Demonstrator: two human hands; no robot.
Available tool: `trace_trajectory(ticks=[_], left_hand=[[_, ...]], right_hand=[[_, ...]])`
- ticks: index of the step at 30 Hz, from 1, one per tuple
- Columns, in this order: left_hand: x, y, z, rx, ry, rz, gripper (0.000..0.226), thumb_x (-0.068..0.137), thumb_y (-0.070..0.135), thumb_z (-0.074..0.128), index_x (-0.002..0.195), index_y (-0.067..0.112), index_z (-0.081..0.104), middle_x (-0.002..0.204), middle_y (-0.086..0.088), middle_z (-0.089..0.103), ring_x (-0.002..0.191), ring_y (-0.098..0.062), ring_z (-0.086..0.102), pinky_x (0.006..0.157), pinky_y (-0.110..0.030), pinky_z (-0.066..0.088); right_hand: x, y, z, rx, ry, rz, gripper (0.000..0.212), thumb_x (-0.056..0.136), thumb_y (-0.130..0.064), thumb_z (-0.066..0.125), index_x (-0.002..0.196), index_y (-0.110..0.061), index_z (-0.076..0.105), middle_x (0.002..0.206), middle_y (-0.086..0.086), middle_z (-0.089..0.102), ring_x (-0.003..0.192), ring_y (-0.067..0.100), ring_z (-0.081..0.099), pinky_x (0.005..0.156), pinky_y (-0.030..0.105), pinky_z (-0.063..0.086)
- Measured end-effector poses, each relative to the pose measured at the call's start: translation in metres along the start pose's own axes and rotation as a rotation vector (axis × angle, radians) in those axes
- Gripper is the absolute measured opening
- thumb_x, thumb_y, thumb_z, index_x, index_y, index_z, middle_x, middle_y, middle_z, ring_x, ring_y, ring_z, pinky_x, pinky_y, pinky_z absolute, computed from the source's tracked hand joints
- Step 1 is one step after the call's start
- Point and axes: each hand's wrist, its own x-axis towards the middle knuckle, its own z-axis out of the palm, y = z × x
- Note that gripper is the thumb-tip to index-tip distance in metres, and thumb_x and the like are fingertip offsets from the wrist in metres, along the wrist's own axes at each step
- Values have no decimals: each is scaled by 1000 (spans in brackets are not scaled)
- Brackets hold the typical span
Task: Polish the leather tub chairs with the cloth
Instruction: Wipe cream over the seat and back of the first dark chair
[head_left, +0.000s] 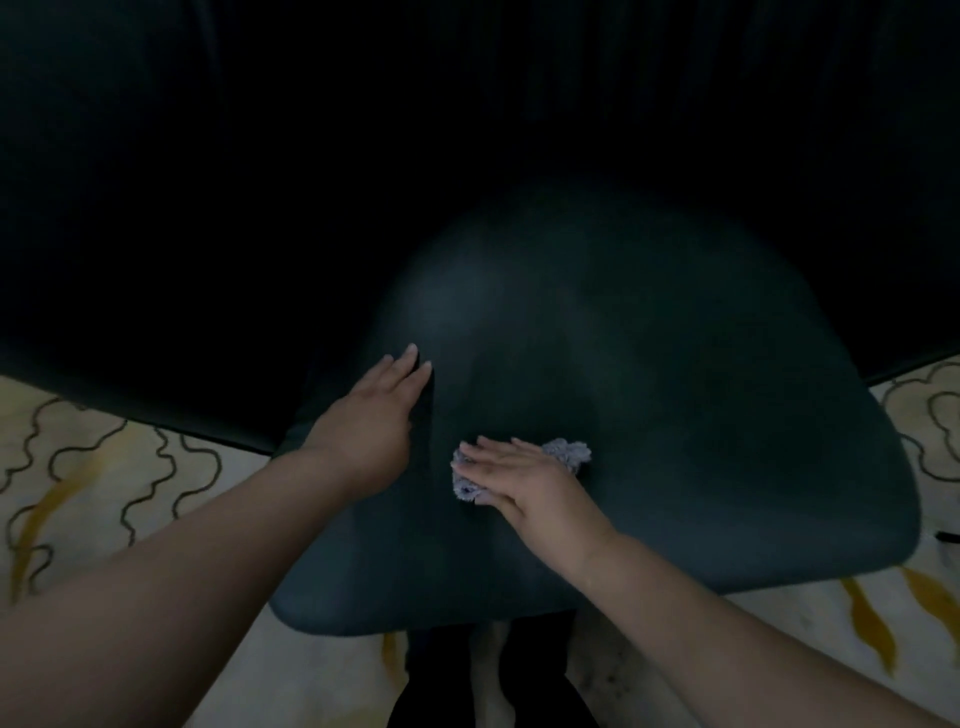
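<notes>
Midway at best, judging by one chair (649, 374) in view: right hand (524, 480) pressing flat on cloth (569, 452) near seat's front edge, left hand (374, 410) open, bracing alongside. Polished extent impossible to tell in dim light.

Head-worn view, looking steeply down, close over chair (597, 364), wide-angle

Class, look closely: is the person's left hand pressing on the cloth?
No: the right hand presses flat on the cloth, while the left hand rests on bare chair leather.

1 chair (649, 395), 1 cloth (569, 451), 2 hands: left (371, 415), right (524, 480), possibly 1 rug (104, 467)
</notes>
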Motion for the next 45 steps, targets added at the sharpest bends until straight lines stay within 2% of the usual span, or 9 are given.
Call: trace_trajectory(ticks=[3,7,13,21,25,27,33,41,45], left_hand=[[-20,5,-13,37,-25,-25,74,91,6,47,153,24,12,161,6,-4,147,-15,0,118,-30,13],[-48,14,-45,27,-14,-84,69,92,6,44,153,22,16,161,3,2,147,-19,5,119,-31,11],[-74,14,-72,-36,19,-142,67,91,12,46,152,20,18,161,0,10,147,-19,10,118,-28,9],[-43,-12,-37,-157,61,-158,68,90,7,46,152,20,21,160,-1,11,146,-20,11,119,-30,11],[-42,-25,-13,-220,109,-170,64,92,7,45,151,23,24,160,4,13,145,-18,13,118,-29,14],[-44,-30,-4,-219,117,-163,65,91,6,44,151,22,24,160,3,12,146,-18,12,118,-28,12],[-54,-42,10,-210,86,-254,66,91,7,43,152,18,20,161,-2,5,147,-20,10,118,-26,11],[-62,-43,17,-226,57,-252,70,89,6,44,152,14,17,161,-5,5,147,-19,6,118,-24,5],[-65,-42,17,-202,51,-234,70,89,6,45,152,12,17,161,-7,6,147,-18,7,114,-19,3]], right_hand=[[1,-16,-21,118,89,105,37,95,-11,55,132,-9,53,143,4,45,134,9,32,112,11,13],[-3,-32,-51,332,443,331,32,92,-8,58,124,-12,62,131,0,58,119,5,51,102,5,31],[10,-33,-82,469,489,484,31,94,-18,57,125,-22,61,117,-7,57,110,6,54,83,2,33],[100,-9,-77,391,554,369,32,92,-15,60,125,-16,62,114,-9,56,102,-3,52,82,-8,29],[153,0,-70,255,572,250,31,92,-9,59,122,-13,63,115,-7,60,110,10,55,101,12,36],[170,1,-62,193,563,230,31,93,-5,58,124,-8,62,123,4,62,117,19,55,107,25,36],[163,-10,-25,115,474,185,38,93,-6,56,131,-7,54,141,8,48,133,17,42,113,16,20],[147,-26,-4,-61,77,-22,37,95,0,51,132,3,47,143,22,41,137,32,36,117,29,14],[113,-33,13,-83,-22,-140,32,90,-1,57,123,-1,59,135,19,51,131,31,44,115,35,22]])
